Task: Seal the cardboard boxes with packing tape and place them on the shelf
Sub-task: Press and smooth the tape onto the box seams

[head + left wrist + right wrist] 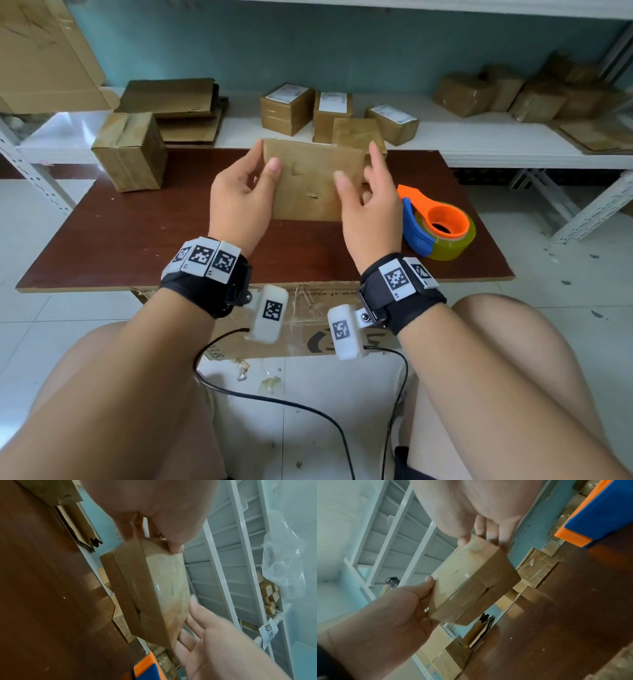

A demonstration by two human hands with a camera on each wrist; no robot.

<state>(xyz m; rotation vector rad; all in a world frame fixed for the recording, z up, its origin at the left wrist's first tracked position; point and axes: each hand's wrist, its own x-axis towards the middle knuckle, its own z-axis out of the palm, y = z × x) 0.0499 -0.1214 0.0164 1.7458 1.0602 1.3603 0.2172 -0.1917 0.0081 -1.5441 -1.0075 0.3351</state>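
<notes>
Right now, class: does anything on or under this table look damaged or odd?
Yes. The cardboard under the table is torn at its top edge, with scraps on the floor. The box held by both hands shows small dents in its face.

Taped brown cardboard box (313, 181) held above the table, near tape dispenser (436, 228).

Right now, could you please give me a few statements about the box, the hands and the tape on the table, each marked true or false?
1. Both hands, left hand and right hand, hold the box. True.
2. The tape dispenser is in the right hand. False: it lies on the table, right of the hands.
3. The held box rests on the shelf. False: it is held above the table.
4. Boxes with white labels stand on the shelf. True.
</notes>
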